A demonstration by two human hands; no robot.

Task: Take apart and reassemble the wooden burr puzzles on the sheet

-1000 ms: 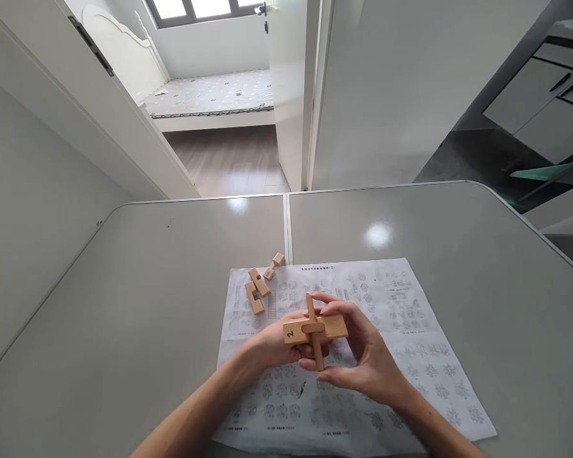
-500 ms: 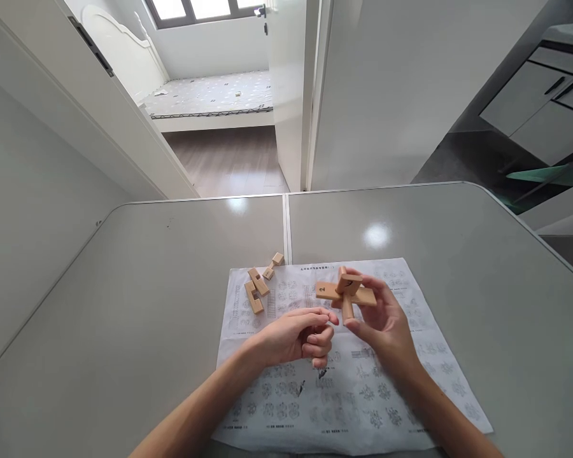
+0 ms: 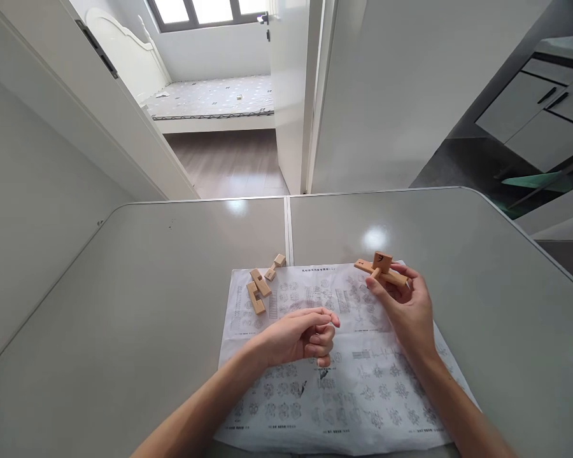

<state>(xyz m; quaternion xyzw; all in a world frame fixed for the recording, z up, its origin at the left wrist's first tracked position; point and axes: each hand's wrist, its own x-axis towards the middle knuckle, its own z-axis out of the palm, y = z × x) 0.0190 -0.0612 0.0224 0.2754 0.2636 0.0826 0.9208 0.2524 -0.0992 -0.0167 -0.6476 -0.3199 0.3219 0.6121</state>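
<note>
Holds interlocked wooden puzzle pieces (image 3: 382, 262) in right hand (image 3: 410, 312) over printed diagram sheet (image 3: 353, 340), with left hand (image 3: 300, 337) loosely curled. Shows three notched blocks (image 3: 260, 284) at far-left corner.

Crossed pieces (image 3: 383, 261): showing smooth, warm-toned wood with a satin sheen; notched blocks (image 3: 261, 286) are appearing in paler, more matt wood. Printed sheet (image 3: 363, 337) is reading as thin matt paper, wrinkling lightly. Tabletop (image 3: 162, 305) is looking smooth and glossy, throwing back bright highlights. Background: floor (image 3: 229, 152) is presenting wood-like grain with a soft shine; mattress (image 3: 210, 95) is resembling patterned cloth; door handle (image 3: 263, 18) is glinting like polished metal
</note>
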